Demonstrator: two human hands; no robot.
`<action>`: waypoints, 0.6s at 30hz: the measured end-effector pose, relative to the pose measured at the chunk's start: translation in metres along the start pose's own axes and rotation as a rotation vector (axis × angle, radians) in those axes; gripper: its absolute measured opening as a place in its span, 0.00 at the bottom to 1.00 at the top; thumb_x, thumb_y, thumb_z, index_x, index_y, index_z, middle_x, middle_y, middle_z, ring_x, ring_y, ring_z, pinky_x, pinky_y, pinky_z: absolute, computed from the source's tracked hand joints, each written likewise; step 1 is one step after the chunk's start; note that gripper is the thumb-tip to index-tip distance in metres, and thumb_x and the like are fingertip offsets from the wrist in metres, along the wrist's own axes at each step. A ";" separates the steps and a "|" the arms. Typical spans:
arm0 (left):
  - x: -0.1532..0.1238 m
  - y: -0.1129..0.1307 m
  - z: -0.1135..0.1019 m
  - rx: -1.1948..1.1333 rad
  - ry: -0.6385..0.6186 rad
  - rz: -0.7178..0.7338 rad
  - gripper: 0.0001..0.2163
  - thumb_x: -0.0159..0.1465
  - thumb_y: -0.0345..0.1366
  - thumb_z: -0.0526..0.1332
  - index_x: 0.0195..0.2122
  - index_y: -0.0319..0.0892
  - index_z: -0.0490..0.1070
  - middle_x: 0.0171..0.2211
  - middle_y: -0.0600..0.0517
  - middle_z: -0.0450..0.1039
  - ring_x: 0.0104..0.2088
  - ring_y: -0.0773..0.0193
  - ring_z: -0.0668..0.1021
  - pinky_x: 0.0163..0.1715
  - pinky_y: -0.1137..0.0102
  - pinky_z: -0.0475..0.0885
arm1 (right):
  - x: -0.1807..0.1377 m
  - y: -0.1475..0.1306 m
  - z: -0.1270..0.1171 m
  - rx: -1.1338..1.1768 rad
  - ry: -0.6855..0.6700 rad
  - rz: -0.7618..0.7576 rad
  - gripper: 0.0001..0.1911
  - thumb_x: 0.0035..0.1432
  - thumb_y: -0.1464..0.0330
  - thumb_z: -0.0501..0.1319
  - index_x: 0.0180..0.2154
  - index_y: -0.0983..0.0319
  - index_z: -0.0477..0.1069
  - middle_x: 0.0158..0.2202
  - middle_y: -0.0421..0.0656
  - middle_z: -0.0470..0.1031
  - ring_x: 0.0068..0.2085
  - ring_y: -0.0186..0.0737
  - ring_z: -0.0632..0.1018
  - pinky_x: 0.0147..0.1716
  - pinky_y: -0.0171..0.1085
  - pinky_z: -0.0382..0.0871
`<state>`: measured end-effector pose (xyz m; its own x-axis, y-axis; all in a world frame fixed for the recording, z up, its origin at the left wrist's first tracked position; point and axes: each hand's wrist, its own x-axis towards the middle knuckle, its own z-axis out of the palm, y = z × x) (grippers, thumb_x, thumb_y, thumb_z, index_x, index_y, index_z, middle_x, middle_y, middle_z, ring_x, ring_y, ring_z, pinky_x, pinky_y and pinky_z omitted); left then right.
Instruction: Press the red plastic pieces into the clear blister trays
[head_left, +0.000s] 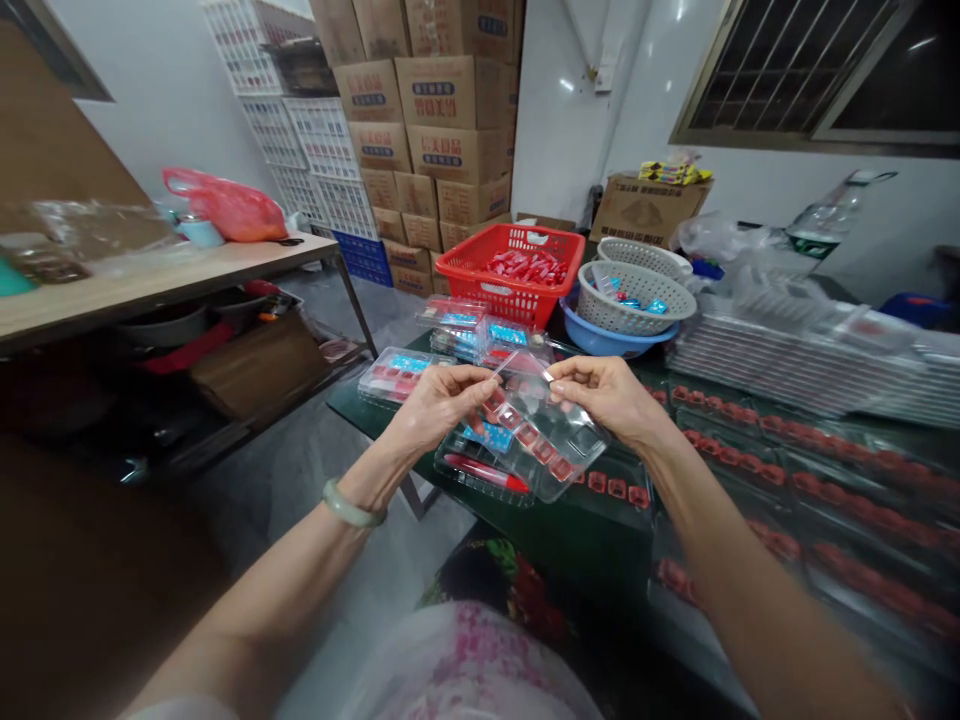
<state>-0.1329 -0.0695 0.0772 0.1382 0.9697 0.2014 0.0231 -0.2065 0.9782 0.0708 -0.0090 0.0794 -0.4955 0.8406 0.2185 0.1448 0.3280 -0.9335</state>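
My left hand (444,402) and my right hand (604,392) are both closed, pinching the upper part of a clear plastic blister pack (553,484), one on each side. It is tilted over the table, and a row of red square pieces (527,434) shows in or through it; I cannot tell which. Just beneath lies a clear tray with a red pen (486,472) and a blue patterned packet (491,436), partly covered by the held plastic and my left fingers. Filled clear packs (397,372) lie beyond my left hand.
A red basket (469,268) of red wrapped pieces stands at the back, beside a grey colander (637,305) over a blue basin (611,338). Trays with red pieces (731,455) cover the right side, before stacked clear trays (780,355). A wooden table (135,290) stands left.
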 end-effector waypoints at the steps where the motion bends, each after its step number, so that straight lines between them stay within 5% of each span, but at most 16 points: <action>1: -0.001 -0.006 -0.001 -0.024 0.031 -0.020 0.11 0.54 0.40 0.59 0.30 0.36 0.72 0.26 0.49 0.73 0.21 0.68 0.73 0.17 0.74 0.69 | 0.006 0.005 0.004 -0.011 -0.001 0.001 0.12 0.46 0.68 0.60 0.35 0.66 0.70 0.24 0.41 0.72 0.23 0.31 0.70 0.23 0.31 0.65; 6: -0.010 -0.043 -0.013 -0.158 0.258 -0.159 0.11 0.52 0.39 0.61 0.28 0.34 0.69 0.20 0.50 0.70 0.19 0.67 0.73 0.16 0.74 0.68 | 0.017 0.029 0.022 -0.283 0.093 -0.084 0.16 0.48 0.68 0.59 0.40 0.65 0.69 0.32 0.45 0.72 0.30 0.36 0.73 0.30 0.35 0.67; 11: -0.019 -0.070 -0.020 -0.121 0.404 -0.166 0.12 0.51 0.41 0.61 0.27 0.33 0.69 0.23 0.48 0.71 0.20 0.66 0.73 0.16 0.74 0.67 | -0.018 0.041 0.031 -0.591 0.032 -0.131 0.15 0.51 0.65 0.57 0.43 0.60 0.67 0.41 0.45 0.69 0.40 0.40 0.71 0.38 0.38 0.64; 18: -0.025 -0.089 -0.014 0.308 0.519 -0.181 0.12 0.53 0.41 0.56 0.25 0.36 0.71 0.22 0.49 0.72 0.23 0.66 0.72 0.21 0.74 0.64 | -0.057 0.047 0.045 -0.868 -0.090 -0.165 0.20 0.47 0.61 0.61 0.44 0.59 0.66 0.43 0.45 0.67 0.43 0.43 0.68 0.39 0.41 0.62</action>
<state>-0.1526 -0.0737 -0.0142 -0.3918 0.9137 0.1084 0.2958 0.0136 0.9552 0.0676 -0.0609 0.0099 -0.6278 0.7287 0.2736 0.6460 0.6839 -0.3392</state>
